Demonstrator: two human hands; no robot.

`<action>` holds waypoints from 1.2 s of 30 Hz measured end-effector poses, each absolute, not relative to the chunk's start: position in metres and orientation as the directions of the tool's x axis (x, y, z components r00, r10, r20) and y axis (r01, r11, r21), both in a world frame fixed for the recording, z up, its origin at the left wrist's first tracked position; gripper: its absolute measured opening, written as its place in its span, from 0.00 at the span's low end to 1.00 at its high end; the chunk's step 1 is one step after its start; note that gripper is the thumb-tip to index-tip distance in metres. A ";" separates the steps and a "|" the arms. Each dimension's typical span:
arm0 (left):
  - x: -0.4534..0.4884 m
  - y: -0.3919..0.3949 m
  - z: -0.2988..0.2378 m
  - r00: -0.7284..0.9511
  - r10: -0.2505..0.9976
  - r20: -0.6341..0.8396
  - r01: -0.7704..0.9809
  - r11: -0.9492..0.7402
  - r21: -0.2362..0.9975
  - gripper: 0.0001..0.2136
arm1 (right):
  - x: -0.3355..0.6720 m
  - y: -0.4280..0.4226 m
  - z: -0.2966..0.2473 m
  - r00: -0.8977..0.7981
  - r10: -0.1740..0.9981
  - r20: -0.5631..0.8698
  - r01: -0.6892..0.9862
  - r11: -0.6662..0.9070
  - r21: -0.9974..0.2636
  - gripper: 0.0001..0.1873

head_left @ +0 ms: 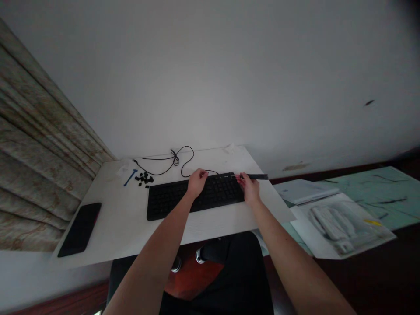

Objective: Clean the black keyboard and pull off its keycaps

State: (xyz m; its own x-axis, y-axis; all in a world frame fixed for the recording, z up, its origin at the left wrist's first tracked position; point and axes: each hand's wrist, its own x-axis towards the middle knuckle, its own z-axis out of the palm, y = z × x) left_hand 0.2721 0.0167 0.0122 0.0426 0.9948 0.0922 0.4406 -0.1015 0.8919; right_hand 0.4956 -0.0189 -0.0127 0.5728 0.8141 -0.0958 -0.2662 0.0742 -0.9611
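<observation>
A black keyboard (173, 199) lies slightly slanted across the white table. Over its upper middle edge is my left hand (197, 183), fingers closed in a pinch; whatever they hold, if anything, is too small to make out. My right hand (250, 188) is at the keyboard's right end, closed around a dark-handled keycap puller (259, 176). The puller's thin wire end points left over the upper right keys, and its handle sticks out to the right. Left of the keyboard lie several loose black keycaps (145, 177) in a small scattered pile.
A blue tool (130, 177) lies beside the keycaps. Behind the keyboard runs a black cable (175, 159), loosely bundled. A black phone (80, 228) rests at the table's left edge. Papers (341, 225) lie on a lower surface at right. A curtain (36, 153) hangs at left.
</observation>
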 end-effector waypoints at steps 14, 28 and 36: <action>0.070 0.032 0.052 -0.068 0.997 0.027 0.882 0.047 0.468 0.07 | 0.496 -0.016 -0.023 0.590 0.805 -0.056 -0.278 0.138 -0.951 0.14; 0.104 0.025 0.037 0.045 0.951 0.305 0.928 -0.153 0.340 0.10 | 0.495 -0.017 -0.023 0.615 0.788 -0.039 -0.228 0.130 -0.965 0.14; 0.257 0.005 0.025 0.459 0.861 0.218 0.749 -0.507 0.427 0.11 | 0.496 -0.017 -0.024 0.617 0.785 -0.053 -0.247 0.129 -0.960 0.15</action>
State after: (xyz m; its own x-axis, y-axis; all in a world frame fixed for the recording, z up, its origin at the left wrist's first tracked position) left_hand 0.2574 0.0053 0.0254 0.4590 0.8612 0.2185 0.7485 -0.5073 0.4270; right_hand 0.4963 -0.0172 -0.0237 0.6173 0.7849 -0.0529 -0.2466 0.1292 -0.9605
